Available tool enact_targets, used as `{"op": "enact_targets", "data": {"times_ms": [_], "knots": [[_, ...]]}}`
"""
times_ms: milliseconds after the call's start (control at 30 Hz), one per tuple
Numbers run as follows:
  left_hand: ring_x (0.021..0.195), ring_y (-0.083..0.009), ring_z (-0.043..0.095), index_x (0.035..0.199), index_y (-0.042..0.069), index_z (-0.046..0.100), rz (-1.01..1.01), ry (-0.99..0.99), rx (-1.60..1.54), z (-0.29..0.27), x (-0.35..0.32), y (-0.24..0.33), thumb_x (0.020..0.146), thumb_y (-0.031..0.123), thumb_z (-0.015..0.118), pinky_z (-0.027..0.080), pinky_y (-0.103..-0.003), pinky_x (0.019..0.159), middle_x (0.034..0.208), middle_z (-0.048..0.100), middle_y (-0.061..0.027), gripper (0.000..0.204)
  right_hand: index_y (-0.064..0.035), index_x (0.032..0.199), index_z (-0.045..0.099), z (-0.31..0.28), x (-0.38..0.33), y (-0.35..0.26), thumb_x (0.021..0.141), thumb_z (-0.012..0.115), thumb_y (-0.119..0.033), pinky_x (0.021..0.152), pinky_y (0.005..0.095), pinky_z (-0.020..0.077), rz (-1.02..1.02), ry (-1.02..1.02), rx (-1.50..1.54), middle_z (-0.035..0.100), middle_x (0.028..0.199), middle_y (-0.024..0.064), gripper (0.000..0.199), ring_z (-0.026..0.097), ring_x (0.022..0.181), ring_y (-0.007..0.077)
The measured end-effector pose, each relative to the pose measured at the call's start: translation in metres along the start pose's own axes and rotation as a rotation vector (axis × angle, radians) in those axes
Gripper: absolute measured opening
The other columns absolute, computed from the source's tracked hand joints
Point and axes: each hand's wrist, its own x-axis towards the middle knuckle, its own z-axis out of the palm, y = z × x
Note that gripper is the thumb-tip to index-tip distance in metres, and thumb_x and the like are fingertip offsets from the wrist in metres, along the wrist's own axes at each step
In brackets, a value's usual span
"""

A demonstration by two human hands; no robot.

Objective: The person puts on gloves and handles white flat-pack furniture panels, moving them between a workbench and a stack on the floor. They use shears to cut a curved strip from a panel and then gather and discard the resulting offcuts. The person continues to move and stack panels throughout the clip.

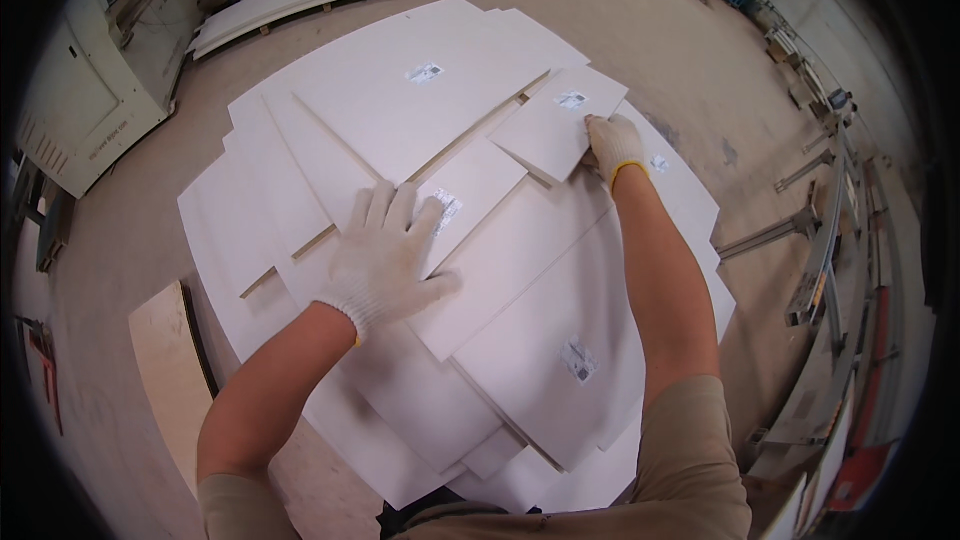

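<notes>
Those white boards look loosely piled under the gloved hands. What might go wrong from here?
The white panels lie fanned at different angles, so pressing with the left hand might make one slide. The right hand grips the edge of a small panel; fingers could get pinched between boards there. Panels overhanging the stack's near edge might tip off toward the person.
</notes>
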Motion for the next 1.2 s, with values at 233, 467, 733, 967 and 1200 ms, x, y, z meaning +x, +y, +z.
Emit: {"op": "enact_targets", "data": {"times_ms": [233, 467, 733, 967, 1200], "knots": [[0.140, -0.0445, 0.039, 0.144, 0.012, 0.057, -0.032, -0.086, -0.022, 0.010, 0.003, -0.030, 0.088, 0.042, 0.075, 0.037, -0.053, 0.120, 0.150, 0.045, -0.0230, 0.067, -0.0095, 0.109, 0.076, 0.006, -0.013, -0.015, 0.086, 0.083, -0.023, 0.088, 0.0415, 0.0593, -0.734, -0.098, -1.183, 0.073, 0.106, 0.0193, 0.028, 0.071, 0.101, 0.0353], [0.133, -0.0398, 0.045, 0.138, 0.013, 0.060, -0.018, -0.124, -0.051, -0.005, 0.012, -0.054, 0.084, 0.034, 0.076, 0.042, -0.048, 0.115, 0.144, 0.050, -0.0183, 0.061, -0.0141, 0.107, 0.078, 0.032, -0.008, -0.009, 0.087, 0.083, -0.023, 0.091, 0.0445, 0.0580, -0.655, -0.039, -0.987, 0.074, 0.107, 0.0167, 0.023, 0.070, 0.104, 0.0357], [0.131, -0.0422, 0.049, 0.141, 0.009, 0.058, 0.133, -0.054, -0.052, 0.007, 0.017, -0.073, 0.083, 0.027, 0.077, 0.043, -0.048, 0.115, 0.146, 0.053, -0.0197, 0.064, -0.0092, 0.123, 0.074, 0.025, -0.034, -0.010, 0.091, 0.065, -0.024, 0.104, 0.0441, 0.0524, -0.501, -0.035, -0.690, 0.072, 0.125, 0.0229, 0.036, 0.067, 0.122, 0.0376], [0.123, -0.0385, 0.052, 0.127, 0.008, 0.061, 0.019, 0.048, -0.012, 0.013, 0.003, -0.049, 0.088, 0.033, 0.071, 0.044, -0.049, 0.109, 0.128, 0.058, -0.0167, 0.047, -0.0028, 0.141, 0.059, -0.061, -0.209, 0.026, 0.094, 0.063, -0.030, 0.116, 0.0463, 0.0448, -0.615, -0.176, -0.331, 0.051, 0.154, 0.0230, 0.054, 0.054, 0.138, 0.0399], [0.127, -0.0374, 0.054, 0.117, 0.006, 0.069, -0.181, -0.089, 0.084, 0.036, 0.007, -0.052, 0.093, 0.033, 0.067, 0.043, -0.050, 0.110, 0.120, 0.066, -0.0172, 0.036, 0.0009, 0.131, 0.061, -0.153, -0.416, 0.151, 0.094, 0.073, -0.017, 0.100, 0.0411, 0.0562, -0.278, -0.189, -0.295, 0.062, 0.136, 0.0199, 0.043, 0.067, 0.117, 0.0340]]}}
